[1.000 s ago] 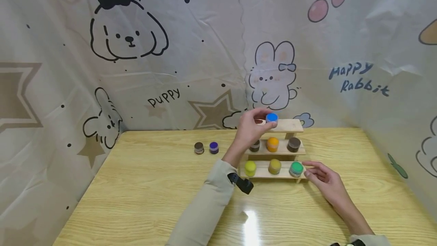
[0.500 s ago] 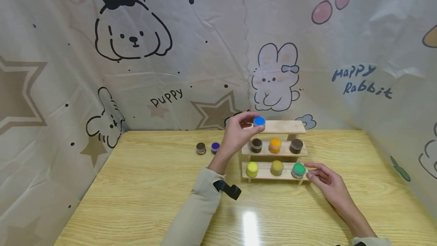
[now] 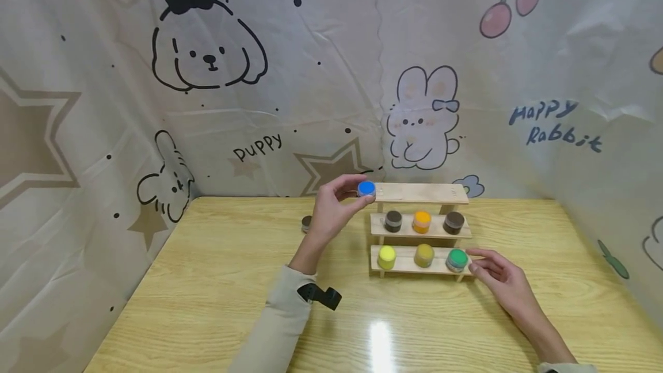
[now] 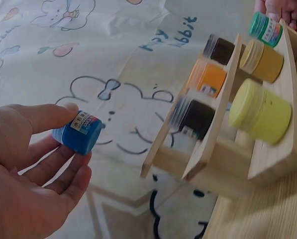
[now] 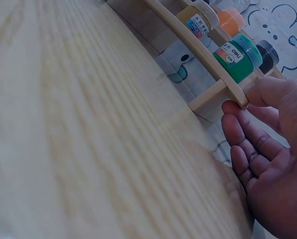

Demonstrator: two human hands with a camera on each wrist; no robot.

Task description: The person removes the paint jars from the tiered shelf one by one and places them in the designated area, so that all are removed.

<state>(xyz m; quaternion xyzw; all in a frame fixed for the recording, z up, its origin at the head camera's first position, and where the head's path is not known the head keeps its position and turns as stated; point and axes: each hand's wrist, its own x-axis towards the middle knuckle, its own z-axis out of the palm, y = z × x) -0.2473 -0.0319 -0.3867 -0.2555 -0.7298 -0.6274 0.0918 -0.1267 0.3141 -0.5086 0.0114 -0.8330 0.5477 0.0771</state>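
Observation:
My left hand (image 3: 331, 212) pinches a small blue paint jar (image 3: 366, 189) between thumb and fingers, at the left end of the top tier of a three-tier wooden rack (image 3: 422, 192). The jar is tilted in the left wrist view. My right hand (image 3: 503, 282) grips the right end of the rack's lowest board, beside a green paint jar (image 5: 238, 59). A yellow jar (image 3: 386, 257) and an ochre jar (image 3: 424, 255) share that board. On the middle tier stand an orange jar (image 3: 422, 221) and two dark jars. The top tier holds no jars.
A dark brown jar (image 3: 307, 223) stands on the wooden table (image 3: 217, 281), left of the rack and partly hidden by my left hand. A patterned curtain (image 3: 290, 96) hangs close behind the table and along its sides.
My left hand has carried the blue jar leftward along the top tier to its left end. It now hides the purple jar on the table. The right hand keeps its place at the rack.

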